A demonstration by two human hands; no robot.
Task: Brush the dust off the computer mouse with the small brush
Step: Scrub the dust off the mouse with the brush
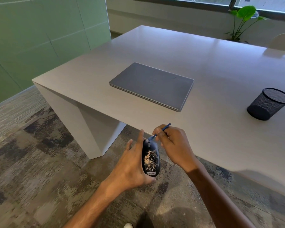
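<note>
Pale dust speckles the black Lenovo mouse (150,157), which my left hand (132,163) cradles from the side, fingers wrapped along it, out over the carpet (39,162) so the dust falls clear of the desk (220,79). My right hand (174,145) pinches the small blue brush (161,131) like a pen, bristles at the scroll wheel. Beyond lie a closed laptop (151,86) and a mesh pen cup (268,104).

A pale grey counter (212,76) stands on mottled brown carpet (31,162), with green wall panels (39,30) to its left, a window (204,0) beyond its far edge, and a potted plant (243,18) below that window.
</note>
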